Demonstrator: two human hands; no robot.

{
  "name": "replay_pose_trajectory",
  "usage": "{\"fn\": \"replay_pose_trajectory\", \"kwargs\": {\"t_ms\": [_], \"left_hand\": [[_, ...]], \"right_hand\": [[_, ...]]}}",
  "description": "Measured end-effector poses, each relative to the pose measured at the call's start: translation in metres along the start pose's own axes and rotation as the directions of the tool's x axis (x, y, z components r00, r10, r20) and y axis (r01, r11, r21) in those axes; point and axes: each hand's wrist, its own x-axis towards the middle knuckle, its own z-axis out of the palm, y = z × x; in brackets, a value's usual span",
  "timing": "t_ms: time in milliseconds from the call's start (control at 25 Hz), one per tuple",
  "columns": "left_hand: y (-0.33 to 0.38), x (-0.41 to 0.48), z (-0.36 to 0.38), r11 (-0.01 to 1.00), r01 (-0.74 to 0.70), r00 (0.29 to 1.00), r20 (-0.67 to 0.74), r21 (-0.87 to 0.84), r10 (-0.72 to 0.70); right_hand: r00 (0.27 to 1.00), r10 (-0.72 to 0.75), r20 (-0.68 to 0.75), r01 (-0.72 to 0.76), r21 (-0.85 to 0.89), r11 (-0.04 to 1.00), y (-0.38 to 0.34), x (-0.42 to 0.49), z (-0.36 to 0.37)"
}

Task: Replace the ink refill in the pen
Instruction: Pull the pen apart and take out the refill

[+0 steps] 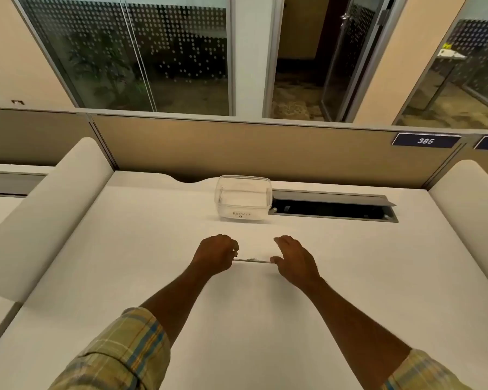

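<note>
A thin white pen (253, 260) lies flat on the white worktop (158, 249), right between the two hands. It looks like a long, skinny stick with a little line of dark print near its middle. The left hand (216, 255) is curled up, and its fingers pinch the left end of the pen. A tiny dark bit shows at those fingers, but it is too small to tell what it is. The right hand (293, 260) is loose, with its fingers spread out a little. Only its thumb tip touches the pen's right end. Past the hands, well apart from them, stands a see-through plastic box (243, 199) with small writing on its front. Just beside the box, past the right hand, is a dark slot with a grey flap (333, 205) in the worktop. Both arms wear rolled-up yellow checked sleeves (124, 350).
</note>
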Motion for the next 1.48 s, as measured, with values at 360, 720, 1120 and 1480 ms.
{"fn": "replay_pose_trajectory", "kwargs": {"t_ms": [360,720,1120,1480], "left_hand": [[-0.011,0.022,0.028,0.997,0.013,0.999,0.052,-0.077,-0.009],[-0.013,0.039,0.049,0.999,-0.026,0.99,0.138,0.024,0.023],[-0.015,0.034,0.047,0.995,-0.016,0.998,0.06,-0.097,0.022],[-0.011,0.002,0.016,0.966,-0.037,0.995,-0.098,-0.254,0.013]], "right_hand": [[0.997,0.004,0.079,-0.003,-0.011,1.0,-0.003,0.017,0.036],[0.996,-0.051,0.067,0.06,-0.131,0.99,0.005,0.03,0.057],[0.999,-0.043,-0.011,0.043,-0.038,0.998,0.001,0.027,0.05],[0.99,-0.012,-0.143,0.041,0.201,0.979,-0.017,0.013,0.016]]}}
